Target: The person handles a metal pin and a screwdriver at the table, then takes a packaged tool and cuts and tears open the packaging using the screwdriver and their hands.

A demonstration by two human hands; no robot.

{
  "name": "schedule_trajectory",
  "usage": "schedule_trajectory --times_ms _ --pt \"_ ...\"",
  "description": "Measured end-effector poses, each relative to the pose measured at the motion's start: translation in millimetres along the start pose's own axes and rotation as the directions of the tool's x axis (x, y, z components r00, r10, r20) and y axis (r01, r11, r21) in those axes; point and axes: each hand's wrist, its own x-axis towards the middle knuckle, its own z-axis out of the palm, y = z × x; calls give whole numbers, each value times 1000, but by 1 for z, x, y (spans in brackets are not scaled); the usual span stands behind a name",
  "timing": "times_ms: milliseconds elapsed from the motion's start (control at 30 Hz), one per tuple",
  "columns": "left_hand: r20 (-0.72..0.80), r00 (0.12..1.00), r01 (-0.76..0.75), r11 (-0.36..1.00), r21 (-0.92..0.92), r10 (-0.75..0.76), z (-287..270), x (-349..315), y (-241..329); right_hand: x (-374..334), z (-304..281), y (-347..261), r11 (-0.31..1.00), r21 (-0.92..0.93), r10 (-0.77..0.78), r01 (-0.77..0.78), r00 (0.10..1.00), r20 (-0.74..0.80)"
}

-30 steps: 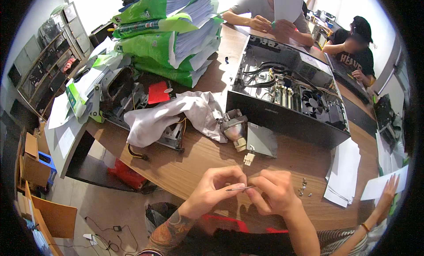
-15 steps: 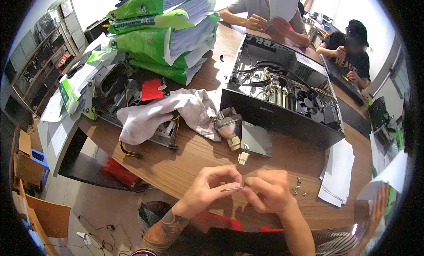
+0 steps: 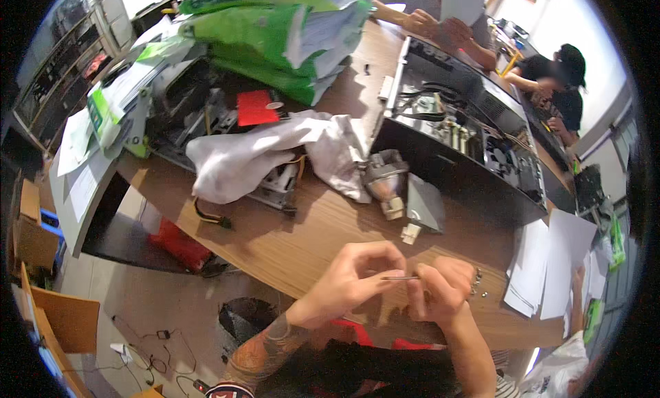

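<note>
My left hand (image 3: 352, 282) and my right hand (image 3: 441, 288) are close together above the near edge of the table. Between their fingertips is a thin dark metal rod (image 3: 396, 278), roughly level; its exact kind is too small to tell. The left thumb and forefinger pinch it from one side, while the curled right fingers close on its other end. Several small screws (image 3: 479, 282) lie on the table just right of my right hand. Beyond the hands sit a lamp with a glass reflector (image 3: 386, 181), its white plug (image 3: 410, 233) and a grey metal plate (image 3: 425, 202).
An open black computer case (image 3: 460, 157) stands at the back right. White paper sheets (image 3: 529, 267) lie beside it. A pale cloth (image 3: 275, 150) covers metal parts at left, before green-wrapped paper stacks (image 3: 247, 47). Two people sit across the table; another hand touches the papers at right.
The view has shifted, so the table things sit differently in the picture. Both my hands still hold the rod, with the right fingers more curled. The papers at right have been moved by another person.
</note>
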Motion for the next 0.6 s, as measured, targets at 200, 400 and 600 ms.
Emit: schedule_trajectory --times_ms 200,400,600 --pt "59 998 -28 996 -86 33 0 6 -12 -2 -1 2 999 -45 24 -24 1000 8" --pt "-5 999 44 999 0 -44 11 5 2 -6 -9 2 997 -71 28 -30 999 -23" --pt "-50 998 40 997 67 -37 14 6 5 -8 -9 -2 992 -126 6 -19 995 -101"
